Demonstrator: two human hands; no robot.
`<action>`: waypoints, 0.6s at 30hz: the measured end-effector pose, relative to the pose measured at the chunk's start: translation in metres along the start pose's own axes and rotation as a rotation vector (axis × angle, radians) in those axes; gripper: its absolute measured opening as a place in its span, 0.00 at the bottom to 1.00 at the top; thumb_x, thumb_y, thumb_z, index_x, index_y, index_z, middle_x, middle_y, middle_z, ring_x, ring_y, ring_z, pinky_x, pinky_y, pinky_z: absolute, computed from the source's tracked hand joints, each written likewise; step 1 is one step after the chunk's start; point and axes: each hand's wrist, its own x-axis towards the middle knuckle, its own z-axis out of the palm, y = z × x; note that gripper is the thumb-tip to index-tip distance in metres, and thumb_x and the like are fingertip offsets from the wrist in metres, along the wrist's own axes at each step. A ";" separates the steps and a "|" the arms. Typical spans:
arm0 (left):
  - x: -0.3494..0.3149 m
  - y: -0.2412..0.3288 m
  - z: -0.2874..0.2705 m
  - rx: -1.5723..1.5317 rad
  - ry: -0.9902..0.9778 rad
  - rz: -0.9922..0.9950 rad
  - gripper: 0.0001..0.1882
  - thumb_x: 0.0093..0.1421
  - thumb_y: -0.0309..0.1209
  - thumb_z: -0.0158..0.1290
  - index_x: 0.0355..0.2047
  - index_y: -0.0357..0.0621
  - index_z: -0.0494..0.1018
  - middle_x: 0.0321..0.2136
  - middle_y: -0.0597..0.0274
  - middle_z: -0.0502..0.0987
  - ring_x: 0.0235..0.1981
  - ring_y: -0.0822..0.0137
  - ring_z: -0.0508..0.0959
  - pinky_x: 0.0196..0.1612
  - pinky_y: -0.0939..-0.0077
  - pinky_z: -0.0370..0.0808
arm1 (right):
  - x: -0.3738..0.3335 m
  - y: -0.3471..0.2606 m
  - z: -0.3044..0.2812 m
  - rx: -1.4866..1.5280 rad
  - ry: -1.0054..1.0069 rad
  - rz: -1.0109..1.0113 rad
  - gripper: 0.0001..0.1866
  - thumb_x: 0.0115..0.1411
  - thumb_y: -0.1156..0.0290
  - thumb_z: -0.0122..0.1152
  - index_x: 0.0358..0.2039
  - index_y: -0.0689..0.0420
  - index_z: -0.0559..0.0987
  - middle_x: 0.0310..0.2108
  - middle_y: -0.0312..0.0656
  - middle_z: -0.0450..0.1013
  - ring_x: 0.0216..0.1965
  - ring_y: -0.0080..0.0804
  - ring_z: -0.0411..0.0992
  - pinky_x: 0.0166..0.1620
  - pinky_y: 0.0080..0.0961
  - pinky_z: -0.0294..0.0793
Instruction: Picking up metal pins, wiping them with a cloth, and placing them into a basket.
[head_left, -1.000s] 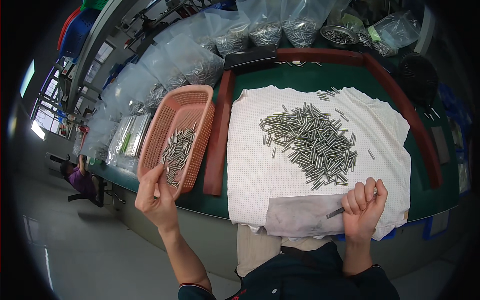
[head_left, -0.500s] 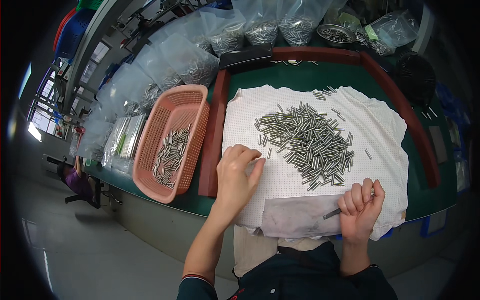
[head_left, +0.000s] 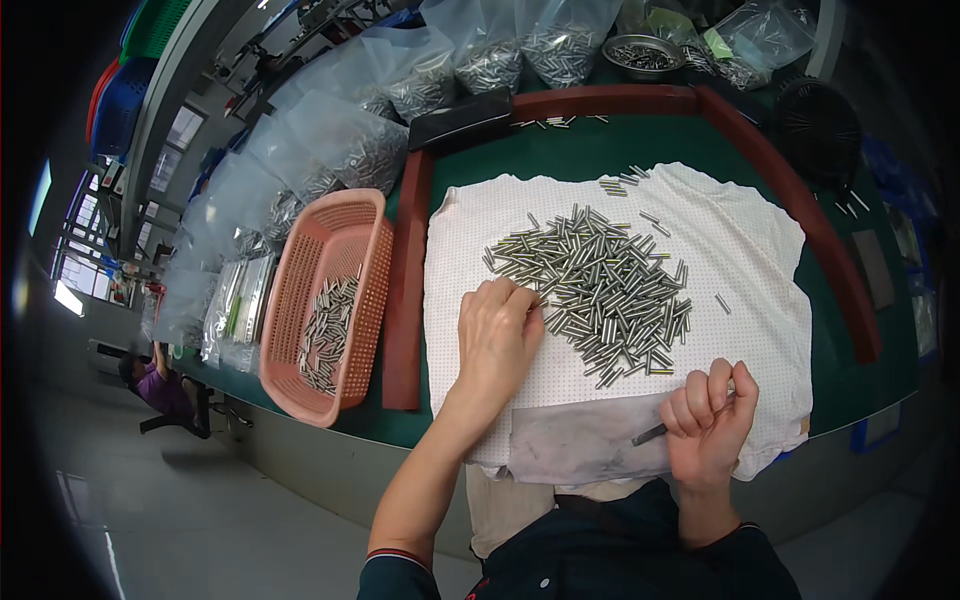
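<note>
A loose heap of short metal pins (head_left: 610,285) lies on a white dotted cloth (head_left: 460,225). At the heap's left edge is my left hand (head_left: 497,340), its fingers curled in and thumb close to the forefinger; what the fingertips pinch is mostly hidden. My right hand (head_left: 705,425) is turned palm up at the front right of the cloth. Its fingers wrap round a slim dark metal tool (head_left: 649,435), whose flat end sticks out on the left. Something small and metallic shows at its thumb and forefinger. Under that end lies a stained grey cloth pad (head_left: 580,440).
A pink plastic basket (head_left: 372,300) with more pins stands left of the dark red wooden frame (head_left: 402,300). Bags of pins (head_left: 420,85) line the back, beside a metal bowl (head_left: 643,57) and a black case (head_left: 460,120). A person (head_left: 165,385) sits far left.
My left hand has moved right to the heap's edge, and its fingers have drawn together. My right hand keeps its grip on the tool. The whole view has shifted slightly.
</note>
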 end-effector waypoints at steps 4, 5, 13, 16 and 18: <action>0.004 -0.002 -0.003 0.035 -0.060 0.033 0.03 0.41 0.21 0.53 0.20 0.38 0.72 0.20 0.59 0.70 0.24 0.60 0.69 0.32 0.69 0.65 | 0.001 0.002 -0.001 0.012 -0.012 0.004 0.20 0.62 0.59 0.28 0.14 0.51 0.56 0.08 0.30 0.48 0.09 0.18 0.41 0.14 0.18 0.44; 0.006 -0.001 -0.005 0.033 -0.087 0.023 0.04 0.40 0.21 0.52 0.20 0.37 0.72 0.20 0.58 0.70 0.25 0.60 0.69 0.32 0.69 0.65 | 0.001 0.001 0.000 0.010 -0.007 0.001 0.20 0.62 0.59 0.28 0.14 0.51 0.56 0.08 0.30 0.48 0.09 0.18 0.41 0.14 0.18 0.44; 0.006 -0.001 -0.001 0.128 -0.111 0.080 0.04 0.41 0.21 0.51 0.21 0.37 0.72 0.21 0.56 0.69 0.27 0.58 0.69 0.33 0.67 0.66 | 0.000 0.001 -0.001 0.013 0.002 0.005 0.20 0.61 0.59 0.29 0.13 0.51 0.56 0.07 0.30 0.48 0.09 0.18 0.42 0.14 0.18 0.44; 0.006 -0.003 -0.002 0.116 -0.123 0.081 0.04 0.42 0.21 0.51 0.22 0.37 0.71 0.21 0.56 0.69 0.27 0.58 0.69 0.33 0.68 0.65 | -0.001 0.001 0.000 0.008 -0.008 0.002 0.20 0.61 0.59 0.29 0.13 0.51 0.56 0.07 0.30 0.48 0.08 0.18 0.42 0.14 0.18 0.44; 0.005 -0.006 -0.006 0.095 -0.129 0.144 0.04 0.42 0.21 0.51 0.22 0.36 0.69 0.21 0.56 0.68 0.27 0.58 0.69 0.33 0.68 0.65 | -0.001 0.001 0.001 0.020 -0.004 0.004 0.20 0.61 0.59 0.29 0.13 0.51 0.56 0.07 0.30 0.48 0.08 0.18 0.42 0.14 0.18 0.44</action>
